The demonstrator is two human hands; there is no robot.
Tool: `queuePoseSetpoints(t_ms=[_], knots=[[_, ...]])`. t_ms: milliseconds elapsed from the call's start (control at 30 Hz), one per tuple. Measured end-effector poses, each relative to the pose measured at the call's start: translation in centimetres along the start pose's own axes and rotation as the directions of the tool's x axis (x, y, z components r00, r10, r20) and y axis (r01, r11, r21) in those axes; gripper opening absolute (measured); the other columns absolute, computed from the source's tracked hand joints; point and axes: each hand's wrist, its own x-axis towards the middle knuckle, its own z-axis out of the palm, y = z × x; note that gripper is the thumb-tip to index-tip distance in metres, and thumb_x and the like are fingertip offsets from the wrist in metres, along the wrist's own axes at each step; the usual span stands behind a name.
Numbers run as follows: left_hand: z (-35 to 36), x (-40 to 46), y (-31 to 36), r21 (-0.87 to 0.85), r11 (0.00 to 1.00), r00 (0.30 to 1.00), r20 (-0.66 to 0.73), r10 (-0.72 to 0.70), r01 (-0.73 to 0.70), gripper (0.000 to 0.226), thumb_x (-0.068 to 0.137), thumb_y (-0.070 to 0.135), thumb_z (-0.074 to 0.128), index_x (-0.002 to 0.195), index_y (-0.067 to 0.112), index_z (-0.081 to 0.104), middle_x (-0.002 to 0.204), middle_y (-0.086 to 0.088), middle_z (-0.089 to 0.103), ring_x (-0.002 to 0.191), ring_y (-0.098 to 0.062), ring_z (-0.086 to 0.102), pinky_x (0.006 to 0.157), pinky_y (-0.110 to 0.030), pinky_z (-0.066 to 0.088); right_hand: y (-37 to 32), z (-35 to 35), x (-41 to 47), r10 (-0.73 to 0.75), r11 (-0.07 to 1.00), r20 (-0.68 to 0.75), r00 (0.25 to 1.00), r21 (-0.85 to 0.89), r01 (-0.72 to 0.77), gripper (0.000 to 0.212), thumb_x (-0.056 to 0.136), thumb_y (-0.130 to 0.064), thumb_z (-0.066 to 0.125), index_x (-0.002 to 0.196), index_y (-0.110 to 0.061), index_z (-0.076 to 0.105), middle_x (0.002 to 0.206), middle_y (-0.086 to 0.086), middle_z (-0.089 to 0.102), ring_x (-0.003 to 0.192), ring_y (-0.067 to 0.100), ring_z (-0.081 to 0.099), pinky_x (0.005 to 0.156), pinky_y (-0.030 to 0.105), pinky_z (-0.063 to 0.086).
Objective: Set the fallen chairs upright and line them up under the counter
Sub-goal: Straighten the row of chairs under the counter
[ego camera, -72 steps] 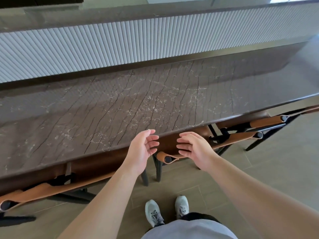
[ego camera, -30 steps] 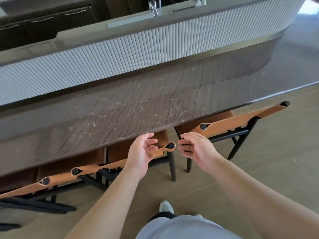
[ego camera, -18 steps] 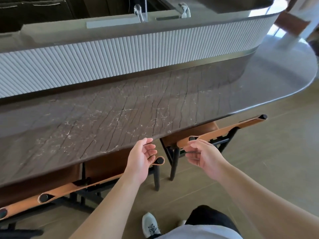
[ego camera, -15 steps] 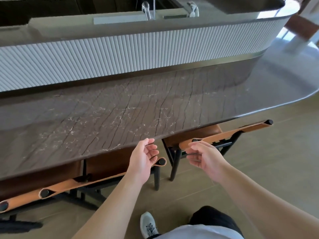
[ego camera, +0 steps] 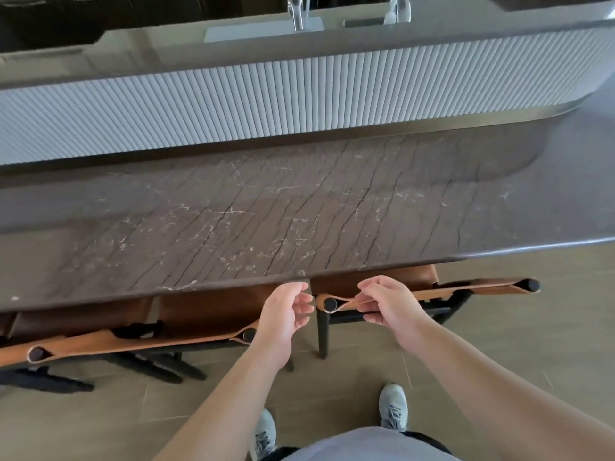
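While aligning: right chair (ego camera: 416,291) upright, tucked under counter (ego camera: 266,227), beside left chair (ego camera: 149,331).
Hands: right hand (ego camera: 387,302) pinches backrest; left hand (ego camera: 283,314) loosely curled, empty.
Tip: backrest nudged level with neighbour.

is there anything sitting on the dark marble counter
No, the dark marble counter shows only its veined surface, and both faucets stand on the higher ledge behind it.

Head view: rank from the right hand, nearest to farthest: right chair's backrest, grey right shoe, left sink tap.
From the right hand:
1. Right chair's backrest, at the fingers, under the counter edge.
2. Grey right shoe, on the floor below.
3. Left sink tap, far across the counter.
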Motion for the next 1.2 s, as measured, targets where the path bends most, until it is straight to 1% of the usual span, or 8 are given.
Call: queuePoseSetpoints(t_ms=[100,200,333,433,533,733,900,1200], knots=[[3.9,0.4,-1.3,0.297,0.937,0.982,0.010,0.189,-0.184,0.012,0.092,0.031,0.057,0.098,0.026,0.066,0.097,0.002,0.070,0.089,-0.011,0.066,0.078,-0.031,0.053,0.0,-4.1,2.0,-0.030,0.991,-0.003,1.000,-0.129,0.030,0.015,0.091,-0.019,0.055,0.090,-0.024,0.068,0.083,-0.001,0.075,0.073,0.011,0.068,0.060,0.025,0.052],[6.5,0.7,-2.8,0.600,0.707,0.917,0.128,0.378,-0.375,0.017,0.091,0.036,0.056,0.108,0.035,0.059,0.112,0.015,0.058,0.098,0.000,0.056,0.078,-0.021,0.042,-0.3,-9.1,3.7,-0.127,0.933,-0.038,0.991,-0.344,0.106,0.011,0.085,-0.023,0.056,0.088,-0.028,0.066,0.083,-0.008,0.067,0.073,0.014,0.061,0.061,0.025,0.048],[8.3,1.8,-4.3,0.870,0.270,0.855,0.267,0.444,-0.412,0.035,0.089,0.039,0.058,0.123,0.030,0.057,0.117,0.012,0.052,0.109,-0.010,0.049,0.088,-0.029,0.042,-0.3,-15.9,5.1,-0.364,0.596,-0.054,0.930,-0.781,0.188,0.021,0.086,-0.028,0.057,0.106,-0.029,0.059,0.104,-0.014,0.055,0.101,0.014,0.053,0.075,0.028,0.041],[9.1,2.1,-4.8,0.933,-0.138,0.827,0.359,0.433,-0.333,0.034,0.089,0.040,0.056,0.122,0.030,0.058,0.116,0.007,0.057,0.110,-0.017,0.049,0.091,-0.036,0.041,0.0,-19.7,5.7,-0.382,0.255,0.009,0.924,-0.960,0.114,0.027,0.088,-0.034,0.053,0.114,-0.025,0.056,0.115,-0.004,0.053,0.109,0.023,0.049,0.088,0.037,0.040],[9.0,2.5,-5.0,0.902,-0.320,0.805,0.410,0.430,-0.289,0.027,0.091,0.028,0.054,0.118,0.028,0.058,0.113,0.004,0.058,0.110,-0.021,0.049,0.088,-0.037,0.039,0.5,-22.3,5.7,-0.345,0.141,0.039,0.938,-0.986,0.093,0.031,0.087,-0.043,0.049,0.114,-0.028,0.056,0.107,-0.005,0.052,0.108,0.021,0.048,0.089,0.037,0.039],[8.6,3.5,-4.6,0.882,-0.358,0.801,0.442,0.404,-0.306,0.026,0.089,0.005,0.052,0.106,0.024,0.059,0.102,0.001,0.056,0.101,-0.023,0.050,0.078,-0.032,0.038,1.0,-26.9,6.0,-0.326,-0.155,0.111,0.939,-0.986,0.062,0.025,0.088,-0.025,0.053,0.113,-0.029,0.051,0.111,-0.006,0.051,0.108,0.020,0.049,0.085,0.032,0.039],[8.4,3.8,-4.9,0.904,-0.339,0.833,0.389,0.394,-0.262,0.020,0.089,0.003,0.052,0.096,0.022,0.054,0.093,0.001,0.044,0.084,-0.019,0.036,0.064,-0.032,0.034,1.6,-27.9,6.3,-0.341,-0.112,0.086,0.936,-0.992,0.050,0.028,0.085,-0.003,0.048,0.105,-0.023,0.047,0.097,-0.002,0.035,0.093,0.022,0.038,0.063,0.030,0.036],[8.6,4.1,-4.5,0.880,-0.387,0.848,0.411,0.334,-0.275,0.028,0.083,-0.002,0.054,0.100,0.021,0.051,0.090,0.002,0.033,0.083,-0.021,0.033,0.064,-0.033,0.036,1.2,-27.0,6.9,-0.334,-0.087,0.042,0.942,-0.996,0.014,0.027,0.083,-0.001,0.047,0.101,-0.020,0.044,0.093,-0.002,0.026,0.086,0.021,0.026,0.056,0.031,0.035]])
